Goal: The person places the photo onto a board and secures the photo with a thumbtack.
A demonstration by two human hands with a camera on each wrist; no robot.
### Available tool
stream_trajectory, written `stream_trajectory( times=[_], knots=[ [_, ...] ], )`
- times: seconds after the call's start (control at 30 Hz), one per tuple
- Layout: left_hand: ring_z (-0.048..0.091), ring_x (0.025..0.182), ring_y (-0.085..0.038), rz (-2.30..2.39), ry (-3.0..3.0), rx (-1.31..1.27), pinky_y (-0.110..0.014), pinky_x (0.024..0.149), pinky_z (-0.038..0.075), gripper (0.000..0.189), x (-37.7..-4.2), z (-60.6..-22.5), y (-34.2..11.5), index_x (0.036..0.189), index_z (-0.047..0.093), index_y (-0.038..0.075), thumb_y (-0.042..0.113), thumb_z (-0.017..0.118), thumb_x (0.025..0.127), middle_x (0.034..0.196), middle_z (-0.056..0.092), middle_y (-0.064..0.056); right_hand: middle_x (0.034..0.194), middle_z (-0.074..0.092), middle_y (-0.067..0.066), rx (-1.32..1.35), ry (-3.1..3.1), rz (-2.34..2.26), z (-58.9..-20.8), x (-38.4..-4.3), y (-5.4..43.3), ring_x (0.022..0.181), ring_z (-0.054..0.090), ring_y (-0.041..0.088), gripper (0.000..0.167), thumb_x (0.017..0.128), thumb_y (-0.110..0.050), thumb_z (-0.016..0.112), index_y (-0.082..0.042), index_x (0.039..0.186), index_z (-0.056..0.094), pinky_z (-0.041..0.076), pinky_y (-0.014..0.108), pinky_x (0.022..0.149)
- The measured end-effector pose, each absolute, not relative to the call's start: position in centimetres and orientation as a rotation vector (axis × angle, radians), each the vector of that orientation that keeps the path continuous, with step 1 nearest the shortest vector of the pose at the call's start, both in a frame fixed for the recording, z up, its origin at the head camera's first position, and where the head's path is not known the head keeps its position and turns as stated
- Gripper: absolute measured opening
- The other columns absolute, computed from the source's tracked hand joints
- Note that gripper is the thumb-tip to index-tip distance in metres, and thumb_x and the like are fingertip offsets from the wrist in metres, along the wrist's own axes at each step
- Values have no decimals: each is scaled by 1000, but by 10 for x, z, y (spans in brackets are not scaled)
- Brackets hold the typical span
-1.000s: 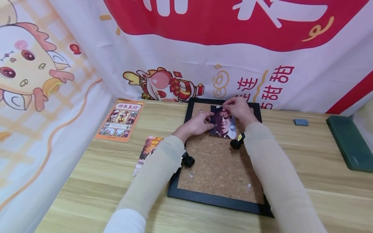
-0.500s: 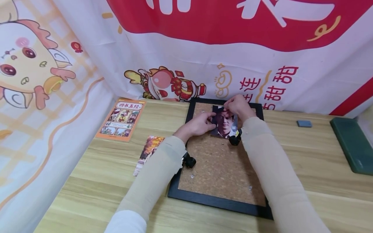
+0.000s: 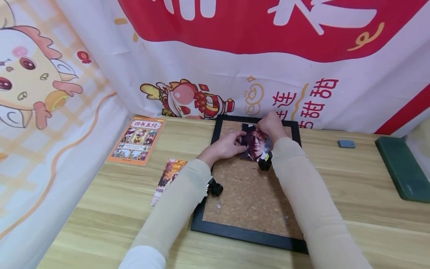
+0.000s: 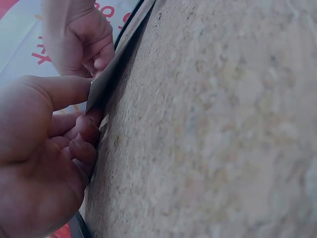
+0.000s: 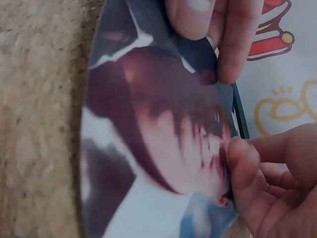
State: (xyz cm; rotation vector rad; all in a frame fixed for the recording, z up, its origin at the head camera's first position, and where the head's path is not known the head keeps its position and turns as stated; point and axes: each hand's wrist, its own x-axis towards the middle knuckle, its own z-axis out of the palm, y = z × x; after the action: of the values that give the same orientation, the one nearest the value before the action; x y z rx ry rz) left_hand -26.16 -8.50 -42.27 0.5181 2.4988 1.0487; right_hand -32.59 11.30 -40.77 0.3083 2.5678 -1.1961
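Observation:
A portrait photo print (image 3: 256, 146) lies over the upper part of a cork board (image 3: 248, 194) with a black frame. My left hand (image 3: 228, 145) pinches the photo's left edge between thumb and fingers. In the left wrist view, that edge of the photo (image 4: 111, 79) is lifted off the cork. My right hand (image 3: 270, 125) is at the photo's top edge, fingers curled. The right wrist view shows my right thumb and fingers (image 5: 270, 181) pinching the edge of the bent print (image 5: 143, 144); whether they also hold a small pin is hidden.
An orange booklet (image 3: 137, 141) and an autumn-coloured picture (image 3: 168, 177) lie left of the board, the picture partly under my left sleeve. To the right are a small blue block (image 3: 346, 144) and a dark green case (image 3: 404, 168). A printed cloth (image 3: 188, 59) hangs behind.
My right hand has turned at the wrist, its fingers now curled more tightly at the photo's top edge. The left hand keeps its hold, and the photo stays in about the same place.

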Motion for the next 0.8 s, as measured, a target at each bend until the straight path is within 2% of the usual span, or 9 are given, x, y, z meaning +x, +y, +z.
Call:
stream_trajectory(
  times=[0.07,0.17,0.27,0.33,0.43,0.7,0.8],
  knots=[
    [58,103,-21,1054,2501,507,-33,92,47,60,-261,-422,-86,161,47,5,20,67,107,115,62,-9,76,68,4,334,2585,-1176,-410,-325,114,55,61,11,35,100,-14,71,9,126,65,52,27,64],
    [57,96,-20,1074,2500,495,-29,84,44,58,-260,-422,-86,159,48,5,20,67,106,107,60,-7,70,63,-1,414,2552,-1195,-414,-325,116,52,58,10,42,102,-23,75,5,131,62,51,27,61],
    [55,88,-18,1084,2503,478,-27,77,42,58,-261,-422,-85,158,48,5,20,68,106,101,58,-4,60,62,-2,477,2448,-1294,-418,-325,118,47,60,12,32,103,-23,74,4,119,68,53,29,52],
    [54,85,-18,1091,2497,467,-27,75,41,58,-261,-422,-85,158,48,4,20,68,106,99,58,-4,57,61,-3,492,2420,-1329,-421,-325,119,46,59,12,25,104,-23,73,2,108,71,53,29,49],
    [53,85,-18,1082,2499,462,-28,74,41,58,-260,-422,-83,158,48,4,21,68,106,99,57,-5,55,61,-2,500,2405,-1365,-423,-324,120,44,59,13,21,104,-22,72,-1,100,70,52,29,47],
    [52,86,-19,1057,2520,438,-29,74,41,57,-260,-422,-82,157,50,5,22,69,106,100,56,-5,54,62,-1,441,2412,-1418,-426,-320,121,42,61,12,25,106,-18,68,-1,87,68,54,29,47],
    [51,84,-18,1075,2516,446,-28,73,40,57,-260,-422,-82,157,50,4,21,68,106,98,55,-4,56,63,1,434,2374,-1458,-424,-318,123,43,62,13,24,107,-15,65,0,88,65,55,29,47]
  ],
)
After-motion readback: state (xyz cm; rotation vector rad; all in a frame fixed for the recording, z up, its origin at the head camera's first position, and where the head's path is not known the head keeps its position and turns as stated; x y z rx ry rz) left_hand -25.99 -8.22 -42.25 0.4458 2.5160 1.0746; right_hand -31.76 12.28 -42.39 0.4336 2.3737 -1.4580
